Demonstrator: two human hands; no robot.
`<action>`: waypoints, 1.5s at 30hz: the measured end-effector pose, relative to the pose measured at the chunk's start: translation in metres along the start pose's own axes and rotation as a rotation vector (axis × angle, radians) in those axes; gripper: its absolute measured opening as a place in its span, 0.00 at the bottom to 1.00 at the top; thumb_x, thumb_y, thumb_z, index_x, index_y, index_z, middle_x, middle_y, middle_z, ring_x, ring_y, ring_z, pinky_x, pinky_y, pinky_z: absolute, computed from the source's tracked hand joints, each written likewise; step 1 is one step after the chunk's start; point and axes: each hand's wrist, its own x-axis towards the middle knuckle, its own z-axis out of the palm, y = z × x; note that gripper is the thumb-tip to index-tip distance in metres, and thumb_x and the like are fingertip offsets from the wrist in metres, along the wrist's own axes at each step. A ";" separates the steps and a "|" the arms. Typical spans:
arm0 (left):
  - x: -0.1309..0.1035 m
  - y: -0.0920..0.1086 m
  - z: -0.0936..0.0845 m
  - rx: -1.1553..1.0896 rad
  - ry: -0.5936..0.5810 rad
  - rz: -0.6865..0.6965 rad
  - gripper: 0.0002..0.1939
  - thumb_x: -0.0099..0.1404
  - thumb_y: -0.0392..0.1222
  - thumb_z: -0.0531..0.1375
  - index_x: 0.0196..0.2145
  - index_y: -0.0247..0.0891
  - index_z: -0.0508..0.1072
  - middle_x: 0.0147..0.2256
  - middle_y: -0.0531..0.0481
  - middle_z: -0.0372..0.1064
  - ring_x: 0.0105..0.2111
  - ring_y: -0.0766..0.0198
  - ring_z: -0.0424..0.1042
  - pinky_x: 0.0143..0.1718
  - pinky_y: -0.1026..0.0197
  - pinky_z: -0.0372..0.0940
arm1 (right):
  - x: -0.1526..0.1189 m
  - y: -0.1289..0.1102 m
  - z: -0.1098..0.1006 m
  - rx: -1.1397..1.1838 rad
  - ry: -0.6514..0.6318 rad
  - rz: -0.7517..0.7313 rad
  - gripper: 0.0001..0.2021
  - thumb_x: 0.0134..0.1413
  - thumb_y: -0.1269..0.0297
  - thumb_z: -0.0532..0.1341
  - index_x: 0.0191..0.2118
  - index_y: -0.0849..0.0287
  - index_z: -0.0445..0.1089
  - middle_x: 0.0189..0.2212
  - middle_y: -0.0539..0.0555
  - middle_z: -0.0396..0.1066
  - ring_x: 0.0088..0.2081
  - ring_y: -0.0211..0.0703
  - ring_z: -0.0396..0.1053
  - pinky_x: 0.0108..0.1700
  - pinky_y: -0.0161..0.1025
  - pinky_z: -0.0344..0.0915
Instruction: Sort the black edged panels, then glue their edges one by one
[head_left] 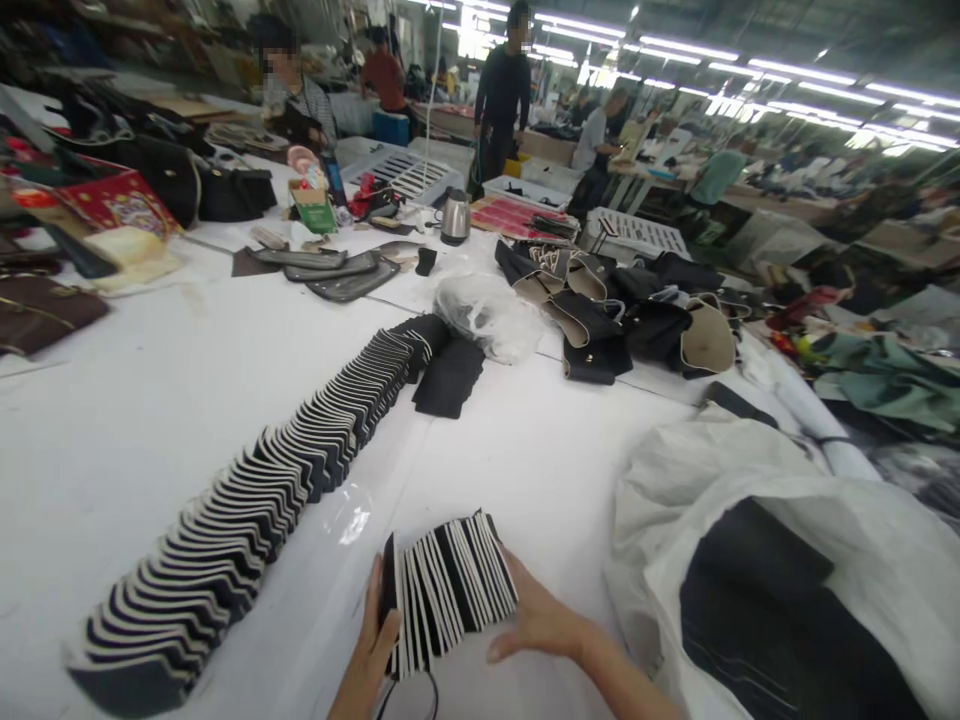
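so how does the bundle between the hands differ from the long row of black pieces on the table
The bundle is short; the long row stretches far across the table. The bundle sits between the left hand and right hand; no hand touches the row. The bundle's edges look fairly straight, the row's wavy. Both show black pieces with pale edges.

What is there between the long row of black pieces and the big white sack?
In the head view, mainly a stack of pale-edged black pieces, between the left hand and right hand, over the white table.
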 end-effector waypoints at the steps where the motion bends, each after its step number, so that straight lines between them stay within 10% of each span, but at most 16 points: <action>1: -0.005 0.002 -0.001 0.035 -0.016 0.035 0.47 0.57 0.67 0.55 0.66 0.42 0.48 0.68 0.47 0.43 0.68 0.50 0.39 0.69 0.51 0.37 | -0.001 -0.006 -0.003 0.067 -0.010 -0.008 0.54 0.40 0.43 0.70 0.69 0.56 0.45 0.68 0.60 0.45 0.68 0.58 0.42 0.68 0.55 0.37; 5: -0.014 0.013 -0.003 0.106 -0.080 0.086 0.47 0.56 0.63 0.60 0.66 0.44 0.45 0.68 0.44 0.42 0.68 0.51 0.42 0.69 0.49 0.35 | 0.004 -0.012 -0.002 0.133 0.186 0.050 0.31 0.60 0.46 0.57 0.65 0.52 0.57 0.63 0.56 0.58 0.63 0.50 0.55 0.65 0.49 0.48; 18: 0.001 0.011 0.011 0.142 0.002 -0.012 0.49 0.52 0.57 0.67 0.64 0.42 0.48 0.62 0.37 0.55 0.61 0.47 0.59 0.64 0.45 0.51 | 0.014 0.019 -0.002 0.178 0.310 0.017 0.21 0.57 0.50 0.60 0.51 0.56 0.73 0.45 0.55 0.72 0.45 0.47 0.67 0.50 0.44 0.62; 24: 0.003 0.008 0.009 0.146 -0.001 -0.029 0.50 0.53 0.58 0.66 0.65 0.42 0.46 0.62 0.38 0.54 0.62 0.47 0.58 0.65 0.44 0.51 | 0.011 0.019 0.003 0.274 0.401 0.008 0.30 0.56 0.64 0.56 0.65 0.53 0.50 0.29 0.46 0.67 0.28 0.37 0.62 0.34 0.35 0.60; 29: 0.004 0.005 0.008 0.212 0.017 -0.038 0.50 0.53 0.61 0.65 0.65 0.44 0.45 0.64 0.39 0.51 0.63 0.47 0.55 0.65 0.43 0.48 | 0.013 -0.002 0.004 -0.088 0.432 -0.029 0.20 0.54 0.75 0.48 0.49 0.53 0.67 0.38 0.49 0.69 0.38 0.38 0.65 0.45 0.36 0.60; 38: 0.001 0.007 0.009 0.175 0.001 -0.052 0.50 0.54 0.61 0.64 0.65 0.44 0.43 0.64 0.39 0.51 0.63 0.48 0.54 0.65 0.44 0.48 | 0.026 -0.005 0.000 -0.096 0.421 0.060 0.10 0.56 0.57 0.62 0.41 0.55 0.67 0.28 0.45 0.65 0.30 0.36 0.60 0.33 0.32 0.57; 45: 0.003 0.006 0.007 0.154 -0.020 -0.086 0.51 0.54 0.60 0.64 0.66 0.44 0.42 0.62 0.39 0.53 0.62 0.49 0.57 0.65 0.45 0.50 | 0.021 -0.007 -0.001 -0.048 0.388 -0.046 0.19 0.59 0.70 0.53 0.56 0.52 0.59 0.45 0.51 0.69 0.43 0.39 0.67 0.47 0.37 0.62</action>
